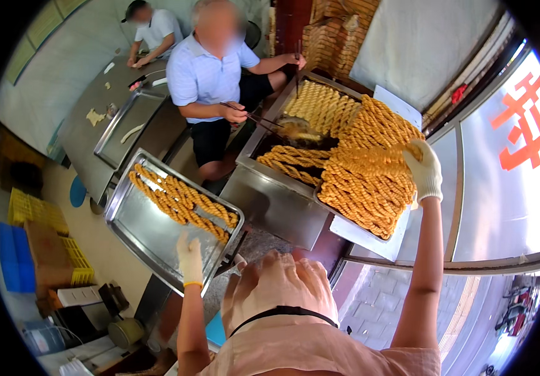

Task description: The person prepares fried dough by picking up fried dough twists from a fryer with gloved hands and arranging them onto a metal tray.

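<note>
My right hand (423, 167), in a white knit glove, grips the end of a fried dough twist (378, 157) over a large heap of golden twists (364, 197). The heap lies on a tray beside the fryer. My left hand (189, 256), gloved too, hovers with its fingers apart at the near side of a steel tray (133, 230). Several browned twists (180, 199) lie in that tray. Paler twists (321, 105) float in the oil of the steel fryer (274, 181), with browner ones (293, 162) at its near side.
A seated person (213, 80) holds long chopsticks (256, 120) over the fryer. Another person (154, 35) works dough at a metal table (86, 145), where a second tray (129, 129) lies. A glass door (491, 197) stands at the right; yellow crates (39, 211) stand far left.
</note>
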A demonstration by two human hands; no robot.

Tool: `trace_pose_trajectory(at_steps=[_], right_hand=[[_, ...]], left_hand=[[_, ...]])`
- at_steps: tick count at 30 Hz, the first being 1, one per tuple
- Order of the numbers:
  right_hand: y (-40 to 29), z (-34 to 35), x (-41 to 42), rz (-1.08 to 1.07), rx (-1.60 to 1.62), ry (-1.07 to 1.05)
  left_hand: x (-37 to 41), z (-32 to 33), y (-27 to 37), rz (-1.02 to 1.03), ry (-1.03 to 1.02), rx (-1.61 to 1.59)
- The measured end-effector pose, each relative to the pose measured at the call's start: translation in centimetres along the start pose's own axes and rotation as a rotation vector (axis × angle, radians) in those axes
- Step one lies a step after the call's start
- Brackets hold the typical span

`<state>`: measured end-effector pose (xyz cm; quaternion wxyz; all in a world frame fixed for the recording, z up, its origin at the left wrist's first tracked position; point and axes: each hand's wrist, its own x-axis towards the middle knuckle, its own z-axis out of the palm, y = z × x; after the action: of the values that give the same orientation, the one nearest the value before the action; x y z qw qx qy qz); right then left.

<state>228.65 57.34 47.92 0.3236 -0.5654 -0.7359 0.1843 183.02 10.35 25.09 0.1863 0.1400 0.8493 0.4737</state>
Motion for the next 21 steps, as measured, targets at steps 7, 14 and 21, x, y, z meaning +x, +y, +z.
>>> trace_pose_trajectory(at_steps=[7,14,21], right_hand=[[-24.7,2.6,-1.9,-0.288,-0.22,-0.282],[-32.2,6.0,-5.8,-0.159,0.233,-0.723],[-27.5,14.4,-11.9,0.008,0.508,-0.994]], left_hand=[[-1.3,5.3,13.0,0.037,-0.185,-0.234],[0.8,8.7,10.4,-0.506,-0.429,-1.037],[4.6,-1.7,8.4,-0.196,-0.03,-1.209]])
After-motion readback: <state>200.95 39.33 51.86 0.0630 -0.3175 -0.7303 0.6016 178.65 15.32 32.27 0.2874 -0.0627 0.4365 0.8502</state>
